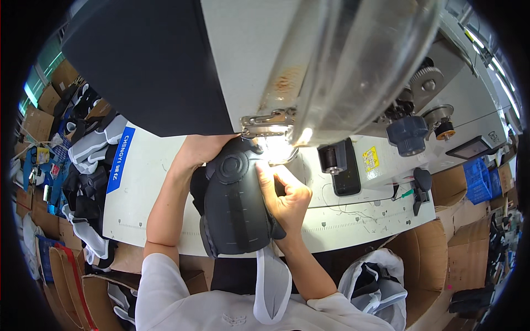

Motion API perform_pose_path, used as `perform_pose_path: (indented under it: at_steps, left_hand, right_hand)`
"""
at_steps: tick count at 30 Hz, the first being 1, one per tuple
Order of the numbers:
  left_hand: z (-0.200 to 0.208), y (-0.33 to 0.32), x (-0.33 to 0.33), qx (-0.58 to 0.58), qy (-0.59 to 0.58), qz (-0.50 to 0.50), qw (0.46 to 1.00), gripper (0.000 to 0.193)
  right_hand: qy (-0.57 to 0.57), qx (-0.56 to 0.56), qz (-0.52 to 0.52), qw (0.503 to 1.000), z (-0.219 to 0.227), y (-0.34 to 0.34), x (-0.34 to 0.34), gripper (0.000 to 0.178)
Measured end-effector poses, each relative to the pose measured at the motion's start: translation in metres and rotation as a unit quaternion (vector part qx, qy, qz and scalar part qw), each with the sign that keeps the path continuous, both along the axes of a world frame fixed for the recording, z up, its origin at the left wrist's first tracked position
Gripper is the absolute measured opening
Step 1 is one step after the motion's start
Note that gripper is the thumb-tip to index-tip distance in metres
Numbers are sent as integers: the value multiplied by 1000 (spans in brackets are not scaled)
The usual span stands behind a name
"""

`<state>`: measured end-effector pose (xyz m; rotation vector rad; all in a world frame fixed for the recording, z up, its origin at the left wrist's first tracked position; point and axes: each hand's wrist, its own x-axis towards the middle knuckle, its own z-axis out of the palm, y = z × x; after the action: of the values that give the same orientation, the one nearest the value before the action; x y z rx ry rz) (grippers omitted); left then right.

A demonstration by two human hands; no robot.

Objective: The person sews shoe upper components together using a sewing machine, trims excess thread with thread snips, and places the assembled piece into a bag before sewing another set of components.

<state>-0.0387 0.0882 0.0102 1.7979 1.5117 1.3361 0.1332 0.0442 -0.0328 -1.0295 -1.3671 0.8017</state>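
Observation:
A black moulded pad [236, 193] with a raised ring and a ribbed centre strip lies on the sewing machine's white bed, its far end under the lit needle area [276, 146]. From its near end a light grey strap [273, 287] hangs down over my lap. My right hand [290, 193] pinches the pad's right edge between thumb and curled fingers, close to the needle. At the pad's far left edge rests my left hand [205, 150]; its fingers are hidden behind the pad and the machine head.
The sewing machine head [248, 60] looms over the work. Right of the needle stand a bobbin winder [333, 157] and a dark knob [407, 134]. Loose threads lie on the bed [353, 218]. Grey and black pieces [99, 143] pile up at left. Cardboard boxes [425, 259] flank the table.

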Motion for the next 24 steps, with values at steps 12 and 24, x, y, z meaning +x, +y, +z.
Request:
perform_pose_path:
  at_steps: [12, 24]
  left_hand:
    - [-39, 35, -24, 85, 28, -30, 996, 13]
    - [-30, 21, -20, 187, 10, -38, 982, 13]
  right_hand:
    - [-8, -24, -6, 1000, -8, 8, 0, 25]
    - [77, -80, 65, 992, -1, 5, 12, 30]
